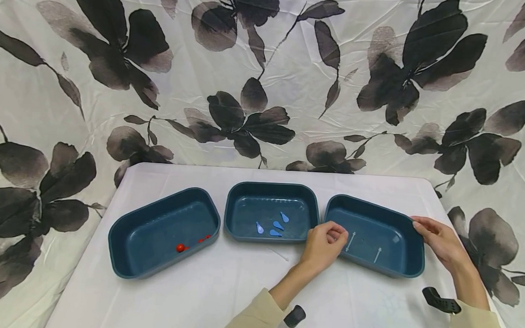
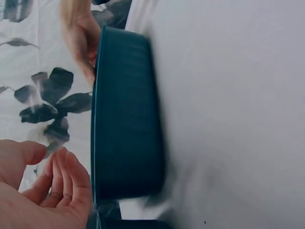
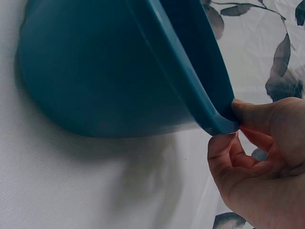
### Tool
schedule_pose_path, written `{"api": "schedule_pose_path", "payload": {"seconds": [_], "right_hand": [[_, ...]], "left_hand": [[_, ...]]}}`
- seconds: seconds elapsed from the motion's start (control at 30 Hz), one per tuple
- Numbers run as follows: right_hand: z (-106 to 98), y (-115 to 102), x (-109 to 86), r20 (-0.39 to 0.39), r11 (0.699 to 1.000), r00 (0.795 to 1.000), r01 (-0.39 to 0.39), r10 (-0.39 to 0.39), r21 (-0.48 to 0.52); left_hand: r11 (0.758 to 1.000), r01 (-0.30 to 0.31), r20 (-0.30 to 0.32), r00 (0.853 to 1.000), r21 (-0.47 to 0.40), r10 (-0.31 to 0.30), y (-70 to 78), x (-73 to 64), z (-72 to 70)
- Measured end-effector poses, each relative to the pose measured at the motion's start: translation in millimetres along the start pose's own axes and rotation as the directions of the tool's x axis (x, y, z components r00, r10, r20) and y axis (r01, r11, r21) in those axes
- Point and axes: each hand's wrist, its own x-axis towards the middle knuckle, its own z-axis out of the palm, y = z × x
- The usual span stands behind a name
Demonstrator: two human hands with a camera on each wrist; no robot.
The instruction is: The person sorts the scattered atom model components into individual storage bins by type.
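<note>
My right hand [image 1: 438, 241] pinches the right end of a dark teal plastic tray [image 1: 373, 266], thumb over the rim. In the right wrist view the rim [image 3: 217, 121] sits between thumb and fingers. My left hand [image 1: 322, 246] is over that tray's left end. Its fingers are loosely bent, and the left wrist view shows nothing between thumb and fingertips. Two thin, pale arrow-shaped pieces appear at the tray: one [image 1: 350, 241] close to my left fingertips, another [image 1: 377, 255] farther right. A similar thin pale piece [image 1: 278, 254] lies on the white tabletop.
A middle tray [image 1: 272, 186] contains several blue drop-shaped pieces [image 1: 278, 225]. The left tray [image 1: 119, 255] holds a red ball [image 1: 180, 248] and small red bits [image 1: 204, 238]. A floral cloth [image 1: 268, 60] hangs behind the white table [image 1: 170, 308].
</note>
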Motion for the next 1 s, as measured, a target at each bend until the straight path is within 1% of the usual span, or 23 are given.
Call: {"api": "schedule_pose_path", "payload": {"seconds": [0.17,0.3,0.47,0.6,0.7,0.83,1.0], "right_hand": [[-1,2,0.4,-0.002,1.000,1.000,0.008,-0.008,-0.017],[0,3,0.6,-0.004,1.000,1.000,0.001,-0.001,0.002],[1,2,0.3,-0.005,1.000,1.000,-0.001,0.001,-0.003],[0,2,0.5,-0.002,1.000,1.000,0.005,-0.005,-0.027],[-1,3,0.8,-0.001,0.999,1.000,0.011,-0.011,-0.031],[-1,3,0.9,0.001,0.999,1.000,0.018,-0.018,-0.034],[0,2,0.7,-0.005,0.999,1.000,0.021,-0.021,-0.037]], "left_hand": [[1.000,0.018,-0.021,1.000,-0.022,-0.019,-1.9,-8.4,-10.4],[0.999,0.019,-0.041,0.999,-0.039,-0.021,-5.3,-14.6,-18.7],[0.999,0.022,-0.094,0.995,-0.027,-0.024,-11.2,-21.9,-27.6],[0.999,0.032,-0.159,0.987,-0.015,-0.034,-17.7,-27.3,-34.7],[0.999,0.041,-0.196,0.980,-0.007,-0.042,-22.7,-31.5,-40.3],[0.999,0.054,-0.229,0.972,0.007,-0.051,-27.8,-39.1,-49.0],[0.999,0.052,-0.270,0.962,0.005,-0.049,-32.7,-48.9,-59.1]]}}
